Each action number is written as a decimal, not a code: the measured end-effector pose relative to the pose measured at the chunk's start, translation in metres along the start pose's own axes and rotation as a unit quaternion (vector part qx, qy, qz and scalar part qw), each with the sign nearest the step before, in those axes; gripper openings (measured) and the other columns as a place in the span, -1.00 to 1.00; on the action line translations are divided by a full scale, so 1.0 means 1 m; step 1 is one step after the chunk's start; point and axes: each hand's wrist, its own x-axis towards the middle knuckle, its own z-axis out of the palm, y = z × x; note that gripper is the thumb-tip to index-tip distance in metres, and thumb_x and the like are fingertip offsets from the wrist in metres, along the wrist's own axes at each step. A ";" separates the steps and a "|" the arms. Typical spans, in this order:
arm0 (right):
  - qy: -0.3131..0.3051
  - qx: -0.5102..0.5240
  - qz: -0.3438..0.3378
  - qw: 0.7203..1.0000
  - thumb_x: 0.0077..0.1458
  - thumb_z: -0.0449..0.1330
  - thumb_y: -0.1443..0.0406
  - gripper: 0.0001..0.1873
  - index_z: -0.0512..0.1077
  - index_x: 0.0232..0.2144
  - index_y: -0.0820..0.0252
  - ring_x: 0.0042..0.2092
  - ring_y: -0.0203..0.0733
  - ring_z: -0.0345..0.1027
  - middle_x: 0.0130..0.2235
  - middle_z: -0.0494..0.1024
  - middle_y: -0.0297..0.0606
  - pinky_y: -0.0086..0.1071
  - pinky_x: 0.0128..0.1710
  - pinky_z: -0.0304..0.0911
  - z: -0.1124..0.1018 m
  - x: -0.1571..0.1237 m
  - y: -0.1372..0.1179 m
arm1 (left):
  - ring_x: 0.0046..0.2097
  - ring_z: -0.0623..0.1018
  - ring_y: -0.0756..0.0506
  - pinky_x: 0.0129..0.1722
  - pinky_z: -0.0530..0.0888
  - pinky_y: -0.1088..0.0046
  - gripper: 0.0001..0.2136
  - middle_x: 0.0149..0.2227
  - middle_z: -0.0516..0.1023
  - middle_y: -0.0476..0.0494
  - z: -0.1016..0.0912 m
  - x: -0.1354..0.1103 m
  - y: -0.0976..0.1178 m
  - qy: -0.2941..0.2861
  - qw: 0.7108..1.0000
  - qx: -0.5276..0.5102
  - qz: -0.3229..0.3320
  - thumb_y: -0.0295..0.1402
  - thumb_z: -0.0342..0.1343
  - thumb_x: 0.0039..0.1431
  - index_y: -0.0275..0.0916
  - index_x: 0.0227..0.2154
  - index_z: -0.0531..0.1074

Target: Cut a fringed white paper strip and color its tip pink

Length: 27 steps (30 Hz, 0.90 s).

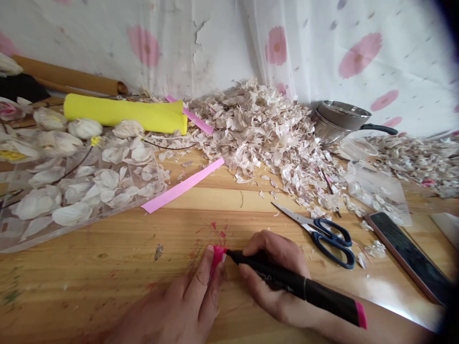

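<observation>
Along the left of the frame, a clear plastic sheet carries rows of white cupped petals, and a yellow foam roll lies beyond it at upper left. A loose pink paper strip lies on the wooden desk just past the sheet's corner, slanting up to the right.

At lower centre, the left hand is closed, with thumb and fingers pinching a small deep-pink piece. The piece stands nearly upright, its long axis tilted slightly, and it sits right at the fingertips. The right hand comes in from the lower right, its fingers curled around a black marker. The marker's long axis runs from lower right to upper left, and its tip touches the pink piece. Nothing stands between the hands.

To the right lie blue-handled scissors, open, and a phone near the right edge. A heap of pale petal scraps rises behind them, with a steel saucepan at its far side.
</observation>
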 end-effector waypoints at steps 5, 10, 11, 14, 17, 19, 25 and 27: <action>0.013 -0.007 0.003 1.000 0.01 0.17 0.40 -0.88 0.28 -0.44 0.13 -0.61 -0.44 0.12 -0.59 0.35 -0.51 -0.59 -0.62 0.05 -0.001 -0.001 -0.001 | -0.37 0.60 -0.22 -0.63 0.55 0.32 -0.40 0.17 0.40 -0.50 -0.003 0.002 -0.002 0.017 1.000 -0.004 -0.005 -0.52 0.04 0.03 -0.37 0.21 0.27; 0.002 -0.015 -0.014 1.000 -0.01 0.18 0.39 -0.89 0.29 -0.46 0.14 -0.61 -0.44 0.12 -0.59 0.34 -0.50 -0.58 -0.60 0.07 -0.001 -0.001 -0.002 | -0.34 0.60 -0.22 -0.61 0.54 0.33 -0.39 0.19 0.37 -0.53 -0.002 -0.001 -0.002 0.009 1.000 0.002 0.008 -0.52 0.07 0.02 -0.37 0.22 0.26; 0.008 -0.014 -0.005 1.000 0.00 0.17 0.40 -0.89 0.29 -0.46 0.14 -0.61 -0.43 0.12 -0.59 0.35 -0.50 -0.58 -0.61 0.06 -0.001 -0.001 -0.002 | -0.34 0.59 -0.21 -0.60 0.54 0.34 -0.38 0.20 0.36 -0.53 -0.001 -0.001 -0.001 0.008 1.000 0.001 0.003 -0.50 0.09 0.03 -0.37 0.23 0.25; 0.006 -0.009 -0.007 1.000 -0.01 0.17 0.39 -0.90 0.30 -0.45 0.14 -0.61 -0.43 0.12 -0.59 0.35 -0.50 -0.57 -0.61 0.05 0.000 0.000 -0.001 | -0.38 0.58 -0.17 -0.62 0.51 0.36 -0.39 0.19 0.38 -0.48 -0.002 -0.001 -0.001 0.001 1.000 -0.003 -0.010 -0.49 0.09 0.03 -0.31 0.22 0.27; -0.007 -0.010 -0.006 1.000 -0.01 0.17 0.40 -0.90 0.30 -0.45 0.13 -0.61 -0.42 0.13 -0.59 0.35 -0.49 -0.56 -0.60 0.06 0.000 0.000 -0.002 | -0.37 0.58 -0.18 -0.62 0.51 0.36 -0.39 0.18 0.40 -0.50 -0.004 0.000 -0.001 0.017 1.000 -0.010 -0.007 -0.49 0.09 0.00 -0.33 0.20 0.30; 0.006 -0.005 0.012 1.000 0.01 0.17 0.40 -0.89 0.29 -0.45 0.13 -0.61 -0.42 0.13 -0.58 0.36 -0.49 -0.56 -0.62 0.05 -0.001 0.000 -0.002 | -0.37 0.58 -0.19 -0.63 0.51 0.35 -0.37 0.17 0.39 -0.52 -0.005 0.002 -0.001 0.025 1.000 -0.004 -0.006 -0.49 0.11 -0.02 -0.36 0.20 0.29; -0.003 -0.013 -0.003 1.000 -0.01 0.17 0.42 -0.87 0.27 -0.45 0.12 -0.61 -0.42 0.11 -0.59 0.33 -0.51 -0.55 -0.61 0.04 -0.001 -0.001 -0.001 | -0.38 0.58 -0.17 -0.65 0.51 0.37 -0.40 0.18 0.40 -0.45 -0.005 0.002 -0.001 0.011 1.000 0.006 -0.009 -0.50 0.07 0.03 -0.34 0.21 0.28; 0.007 -0.001 0.007 1.000 0.01 0.16 0.42 -0.86 0.26 -0.44 0.11 -0.62 -0.44 0.08 -0.59 0.31 -0.53 -0.56 -0.62 0.03 -0.001 -0.001 -0.002 | -0.40 0.57 -0.15 -0.64 0.51 0.37 -0.40 0.17 0.40 -0.47 -0.004 0.001 -0.001 0.010 1.000 0.005 -0.007 -0.50 0.06 0.03 -0.36 0.21 0.28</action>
